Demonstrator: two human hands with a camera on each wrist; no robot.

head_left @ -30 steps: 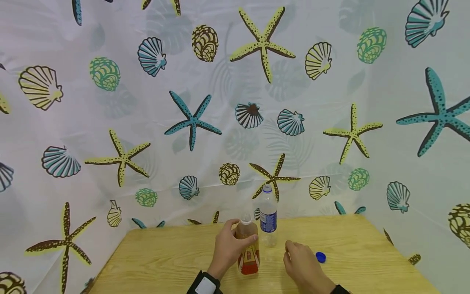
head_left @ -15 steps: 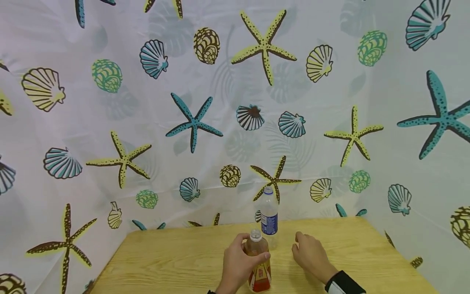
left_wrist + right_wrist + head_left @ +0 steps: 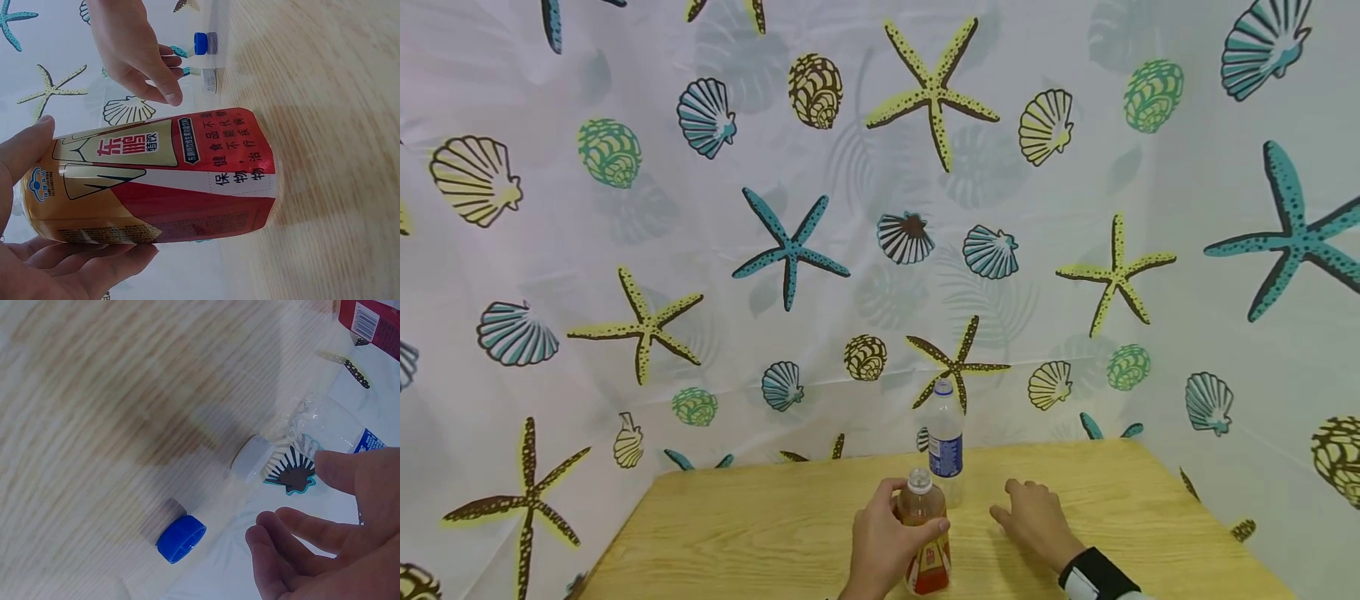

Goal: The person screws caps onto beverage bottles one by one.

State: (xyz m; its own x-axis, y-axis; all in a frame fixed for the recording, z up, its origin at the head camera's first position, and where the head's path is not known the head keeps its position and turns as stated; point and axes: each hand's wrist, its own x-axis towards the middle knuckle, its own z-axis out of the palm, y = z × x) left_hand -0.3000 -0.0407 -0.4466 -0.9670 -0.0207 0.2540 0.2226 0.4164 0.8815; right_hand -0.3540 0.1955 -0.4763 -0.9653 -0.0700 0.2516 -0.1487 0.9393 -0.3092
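Observation:
My left hand (image 3: pixel 886 537) grips a drink bottle (image 3: pixel 931 533) with a gold and red label, thumb on one side and fingers on the other. The bottle stands upright and its neck shows no cap. My right hand (image 3: pixel 1037 518) is over the table to the right, fingers loosely bent, holding nothing. Near its fingertips, in the right wrist view, a white cap (image 3: pixel 252 457) and a blue cap (image 3: pixel 181 539) lie on the table. Both are hidden in the head view. Behind the held bottle stands a clear bottle (image 3: pixel 945 454) with a blue label, also uncapped.
The light wooden table (image 3: pixel 760 525) carries the bottles and caps. A white cloth (image 3: pixel 820 333) printed with starfish and shells hangs behind the table and along its sides.
My left hand has brought the drink bottle nearer and slightly right. My right hand has moved right and its fingers have loosened. The blue cap, visible earlier, is now behind it.

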